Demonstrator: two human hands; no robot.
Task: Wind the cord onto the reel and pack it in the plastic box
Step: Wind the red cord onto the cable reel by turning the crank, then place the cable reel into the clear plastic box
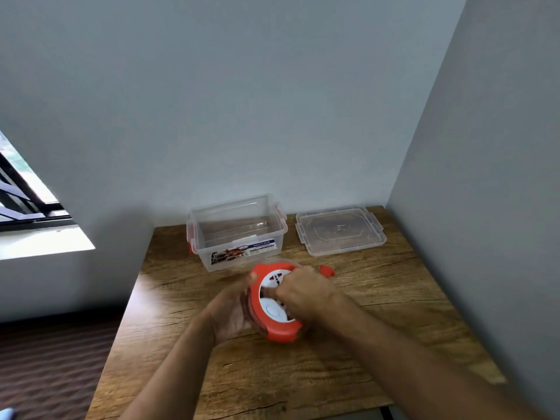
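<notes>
An orange cord reel (pixel 274 330) with a white socket face is held above the wooden table (pixel 378 328), in front of the plastic box. My left hand (pixel 231 310) cups its left side. My right hand (pixel 306 294) lies closed over the white face, on its right part. An orange piece (pixel 327 270) pokes out past my right hand, toward the back right. Dark windings of cord show at the reel's left rim. The clear plastic box (pixel 236 230) stands open at the back of the table, nothing inside it.
The box's clear lid (pixel 341 230) lies flat to the right of the box, near the corner of two grey walls. A window (pixel 24 192) is at the left. The table's left edge drops to a dark floor.
</notes>
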